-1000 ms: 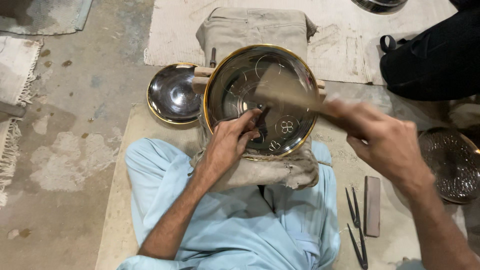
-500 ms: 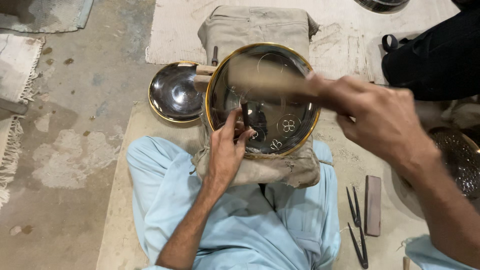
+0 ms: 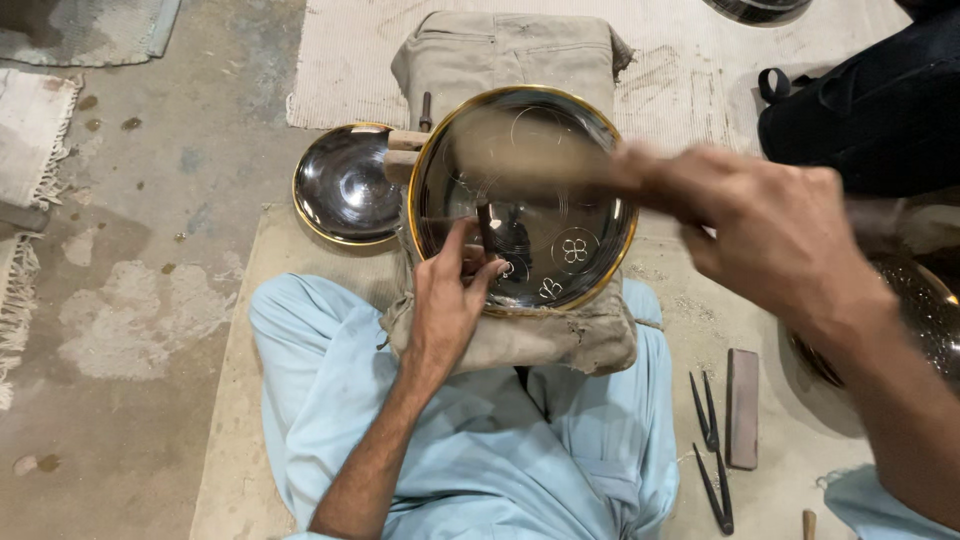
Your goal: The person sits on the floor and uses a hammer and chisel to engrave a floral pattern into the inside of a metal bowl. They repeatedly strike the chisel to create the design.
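The dark plate (image 3: 560,215) you are working on is round and glossy, with a gold rim and pale flower shapes cut into its surface near your fingers. It lies tilted on a tan cloth bag (image 3: 510,60) that rests across your lap, right under both of your hands. Your left hand (image 3: 450,300) pinches a thin dark chisel (image 3: 487,228) between thumb and fingers, its tip set on the plate just above your fingertips. Your right hand (image 3: 770,235) is wrapped shut around a wooden mallet (image 3: 530,160), which is blurred and hangs over the plate's upper half, above and to the right of the chisel. Left of your pinching hand, touching the plate's edge, sits a smaller dark bowl (image 3: 345,185) with a gold rim; nothing shows inside it. Below your right wrist, on the mat, lie two dark pointed tools (image 3: 708,450) beside a flat brown block (image 3: 743,408).
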